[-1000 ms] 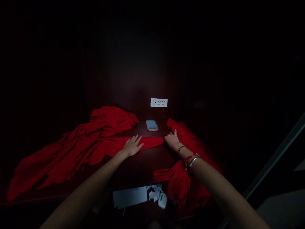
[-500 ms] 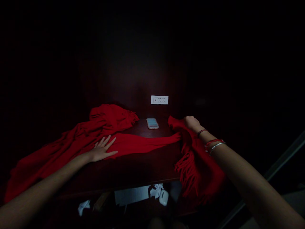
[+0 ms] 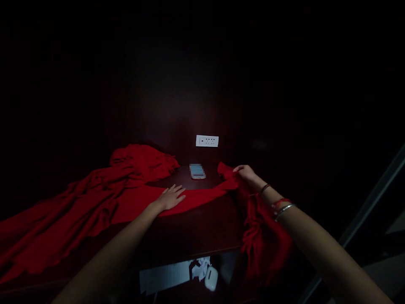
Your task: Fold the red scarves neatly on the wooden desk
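A long red fringed scarf (image 3: 133, 202) lies across a dark wooden desk (image 3: 202, 228), heaped and wrinkled at the left and flatter in the middle. My left hand (image 3: 171, 197) rests palm down on the flat stretch, fingers extended. At the right, my right hand (image 3: 247, 174) pinches the scarf near its narrow gathered part, with a red cord and a silver bangle on that wrist. From there the fringed end hangs over the desk's right front side. Behind the flat stretch lies a phone (image 3: 197, 171), its screen blurred.
A white wall socket (image 3: 207, 141) sits on the dark back panel. Below the desktop, a lower shelf holds a white earphone case (image 3: 211, 278), crumpled paper (image 3: 200, 268) and a pale flat sheet or box (image 3: 166, 276). The surroundings are very dark.
My left hand has slid right along the scarf toward the middle. My right hand keeps its hold, its fingers now more extended in a pinch. The view has shifted slightly.
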A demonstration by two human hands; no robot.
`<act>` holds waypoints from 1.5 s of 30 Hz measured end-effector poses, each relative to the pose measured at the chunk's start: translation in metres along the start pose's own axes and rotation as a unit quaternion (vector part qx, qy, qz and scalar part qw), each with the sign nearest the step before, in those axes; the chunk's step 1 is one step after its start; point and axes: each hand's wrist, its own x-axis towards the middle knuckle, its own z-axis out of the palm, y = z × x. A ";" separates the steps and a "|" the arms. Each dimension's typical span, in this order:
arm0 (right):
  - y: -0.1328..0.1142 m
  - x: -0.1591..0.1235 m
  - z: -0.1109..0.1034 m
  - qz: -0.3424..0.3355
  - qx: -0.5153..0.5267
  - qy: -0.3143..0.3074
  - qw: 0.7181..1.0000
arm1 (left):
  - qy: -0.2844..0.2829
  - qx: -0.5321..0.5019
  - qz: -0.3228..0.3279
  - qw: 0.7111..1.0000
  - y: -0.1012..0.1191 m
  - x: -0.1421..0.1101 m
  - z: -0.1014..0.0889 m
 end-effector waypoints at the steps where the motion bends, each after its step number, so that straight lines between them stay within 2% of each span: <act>1: 0.001 0.010 -0.015 0.017 0.016 0.026 0.999 | -0.009 -0.001 -0.018 1.000 -0.006 0.001 0.002; 3: 0.004 0.028 -0.040 0.045 0.034 0.077 0.995 | -0.017 -0.007 -0.050 0.999 -0.017 0.001 0.002; 5: 0.003 0.038 -0.049 0.067 0.040 0.127 0.989 | 0.004 -0.018 -0.072 0.997 -0.020 0.002 -0.002; 7: -0.004 0.042 -0.039 0.077 0.040 0.168 0.982 | 0.043 -0.026 -0.086 0.995 -0.017 0.003 -0.006; 9: -0.020 0.038 -0.009 0.044 0.042 0.164 0.985 | 0.076 -0.031 -0.087 0.993 -0.014 0.004 -0.010; 10: -0.030 0.032 0.010 0.011 0.045 0.143 0.989 | 0.087 -0.033 -0.085 0.992 -0.013 0.005 -0.013; 11: -0.041 0.025 0.032 -0.074 0.037 0.062 0.995 | 0.094 -0.035 -0.082 0.992 -0.015 0.005 -0.015; 12: -0.052 0.016 0.053 -0.157 0.017 -0.040 0.987 | 0.100 -0.043 -0.075 0.991 -0.018 0.004 -0.017; 13: -0.062 0.007 0.074 -0.235 -0.011 -0.125 0.964 | 0.104 -0.060 -0.064 0.991 -0.022 0.003 -0.019; 14: -0.070 -0.002 0.093 -0.296 -0.043 -0.182 0.937 | 0.110 -0.085 -0.050 0.989 -0.027 0.002 -0.022; 16: -0.082 -0.017 0.121 -0.363 -0.089 -0.219 0.901 | 0.135 -0.153 -0.014 0.979 -0.036 0.000 -0.027; 18: -0.086 -0.025 0.135 -0.386 -0.125 -0.211 0.889 | 0.173 -0.209 0.029 0.962 -0.042 -0.002 -0.031; 22: -0.077 -0.024 0.130 -0.371 -0.168 -0.144 0.902 | 0.233 -0.238 0.061 0.941 -0.040 -0.003 -0.038; 25: -0.064 -0.019 0.114 -0.347 -0.199 -0.130 0.907 | 0.306 -0.243 0.037 0.920 -0.040 -0.004 -0.047; 27: -0.056 -0.016 0.103 -0.309 -0.232 -0.129 0.913 | 0.379 -0.253 0.002 0.890 -0.049 -0.007 -0.055; 29: -0.050 -0.013 0.095 -0.262 -0.252 -0.109 0.925 | 0.454 -0.263 -0.062 0.849 -0.065 -0.015 -0.064; 31: -0.045 -0.011 0.089 -0.225 -0.253 -0.091 0.936 | 0.509 -0.253 -0.153 0.808 -0.086 -0.026 -0.073; 33: -0.041 -0.008 0.087 -0.206 -0.238 -0.098 0.944 | 0.536 -0.211 -0.259 0.775 -0.104 -0.039 -0.079; 34: -0.041 -0.008 0.088 -0.205 -0.224 -0.110 0.947 | 0.535 -0.179 -0.305 0.767 -0.110 -0.045 -0.080; 35: -0.041 -0.008 0.090 -0.216 -0.204 -0.119 0.947 | 0.519 -0.144 -0.337 0.772 -0.113 -0.050 -0.081; 37: -0.044 -0.011 0.098 -0.269 -0.159 -0.135 0.940 | 0.459 -0.068 -0.361 0.809 -0.108 -0.055 -0.079; 39: -0.050 -0.017 0.110 -0.319 -0.145 -0.155 0.924 | 0.406 0.014 -0.337 0.849 -0.093 -0.053 -0.074; 40: -0.053 -0.020 0.116 -0.327 -0.156 -0.168 0.917 | 0.405 0.053 -0.315 0.857 -0.084 -0.049 -0.070; 42: -0.058 -0.024 0.126 -0.314 -0.180 -0.179 0.915 | 0.375 0.104 -0.205 0.898 -0.065 -0.039 -0.062; 44: -0.058 -0.023 0.130 -0.294 -0.151 -0.159 0.930 | 0.245 0.095 -0.043 0.964 -0.050 -0.029 -0.054; 45: -0.056 -0.019 0.128 -0.283 -0.111 -0.142 0.942 | 0.162 0.074 0.031 0.984 -0.044 -0.025 -0.049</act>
